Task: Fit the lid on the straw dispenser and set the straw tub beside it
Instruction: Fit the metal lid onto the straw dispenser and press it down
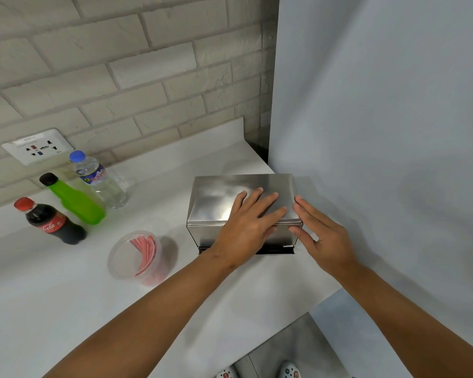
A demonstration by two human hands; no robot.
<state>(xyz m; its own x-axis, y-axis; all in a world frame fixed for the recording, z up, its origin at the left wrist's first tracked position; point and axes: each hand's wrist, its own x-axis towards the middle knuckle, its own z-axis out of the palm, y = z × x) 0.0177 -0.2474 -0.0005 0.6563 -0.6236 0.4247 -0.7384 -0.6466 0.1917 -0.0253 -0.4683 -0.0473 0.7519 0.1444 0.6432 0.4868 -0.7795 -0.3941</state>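
The brushed stainless-steel box-shaped straw dispenser (pixel 216 234) stands on the white counter (pixel 66 296) near the corner, its flat steel lid (pixel 219 199) seated on top. The left hand (pixel 246 230) lies flat, fingers spread, on the lid's near right part; the right hand (pixel 322 236) rests open against the dispenser's right edge. The clear round plastic tub of red straws (pixel 135 255) sits just left of the dispenser

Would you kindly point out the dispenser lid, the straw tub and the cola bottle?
dispenser lid (pixel 216 199): head view, bare steel top left of the hands.
straw tub (pixel 120 257): head view, clear rim.
cola bottle (pixel 53 225): head view, red label.
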